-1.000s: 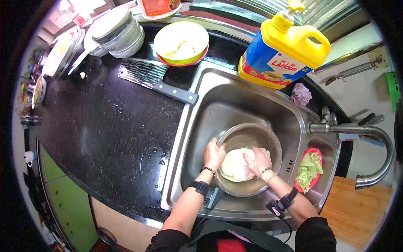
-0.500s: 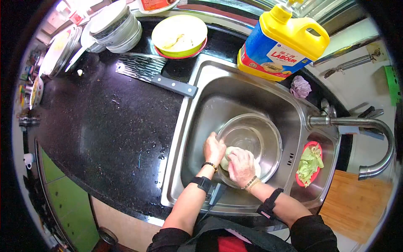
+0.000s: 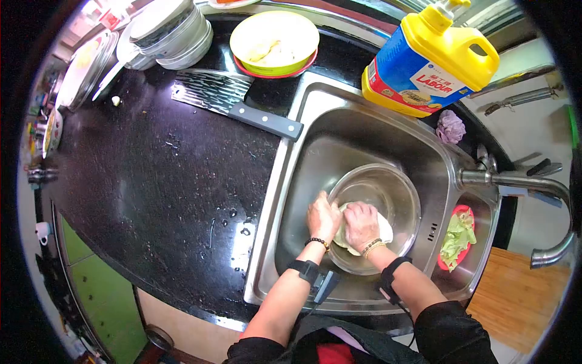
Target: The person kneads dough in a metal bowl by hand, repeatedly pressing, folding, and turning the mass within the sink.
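A round stainless steel bowl (image 3: 414, 209) sits in the large basin of the sink. My left hand (image 3: 324, 217) is closed on the bowl's left rim, thumb side up. Inside the bowl my right hand (image 3: 362, 224) is curled over a pale green-white cabbage leaf (image 3: 385, 230), pressing it near the left side. The fingertips are partly hidden, and the leaf's underside cannot be seen.
The sink (image 3: 267, 242) has a small side basin with a red basket (image 3: 444, 264) of torn leaves (image 3: 458, 239). Around it are a faucet (image 3: 555, 185), yellow detergent jug (image 3: 430, 60), cleaver (image 3: 236, 103), yellow bowl (image 3: 276, 39), stacked bowls (image 3: 176, 39) and cutting board (image 3: 509, 297).
The camera view has shifted, so everything sits farther right. My right hand has turned over the leaf, and more of its pale surface shows. My left hand still grips the rim.
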The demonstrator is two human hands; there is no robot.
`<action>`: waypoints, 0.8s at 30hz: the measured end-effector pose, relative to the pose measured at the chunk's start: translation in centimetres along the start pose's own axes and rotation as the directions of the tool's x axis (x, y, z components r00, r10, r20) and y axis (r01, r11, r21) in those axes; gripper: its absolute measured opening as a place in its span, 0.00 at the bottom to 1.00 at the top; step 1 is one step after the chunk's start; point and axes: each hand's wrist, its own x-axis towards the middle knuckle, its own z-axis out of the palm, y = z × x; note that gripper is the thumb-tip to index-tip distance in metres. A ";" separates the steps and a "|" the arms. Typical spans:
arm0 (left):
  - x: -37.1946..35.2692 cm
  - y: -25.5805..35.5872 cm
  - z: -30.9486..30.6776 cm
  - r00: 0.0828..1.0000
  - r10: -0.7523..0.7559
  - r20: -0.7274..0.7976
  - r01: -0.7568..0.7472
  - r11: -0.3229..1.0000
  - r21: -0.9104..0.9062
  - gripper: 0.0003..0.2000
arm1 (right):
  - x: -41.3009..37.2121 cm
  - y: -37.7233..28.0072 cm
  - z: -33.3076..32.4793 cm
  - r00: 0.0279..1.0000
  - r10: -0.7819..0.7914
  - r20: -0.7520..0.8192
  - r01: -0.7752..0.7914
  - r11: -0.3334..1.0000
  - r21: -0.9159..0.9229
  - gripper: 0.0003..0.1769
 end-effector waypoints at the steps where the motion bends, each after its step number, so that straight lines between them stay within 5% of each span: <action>1: 0.0 0.1 -0.1 1.000 0.000 0.016 0.000 1.000 0.010 0.12 | 0.3 0.5 0.3 1.000 0.000 0.002 0.000 1.000 0.009 0.13; 12: 0.1 -0.1 0.4 0.999 0.040 -0.013 -0.040 0.999 -0.020 0.09 | 4.0 4.7 1.7 0.956 0.237 0.172 -0.235 0.972 -0.029 0.12; 21: 0.1 0.1 0.2 0.999 0.040 0.000 -0.040 0.999 0.016 0.09 | 4.7 6.6 2.6 0.968 0.210 0.136 -0.227 0.966 0.125 0.15; 24: 0.3 0.0 0.0 0.999 0.049 -0.001 -0.049 0.999 0.021 0.10 | 5.6 6.8 2.5 0.916 0.224 0.333 -0.266 0.960 0.084 0.21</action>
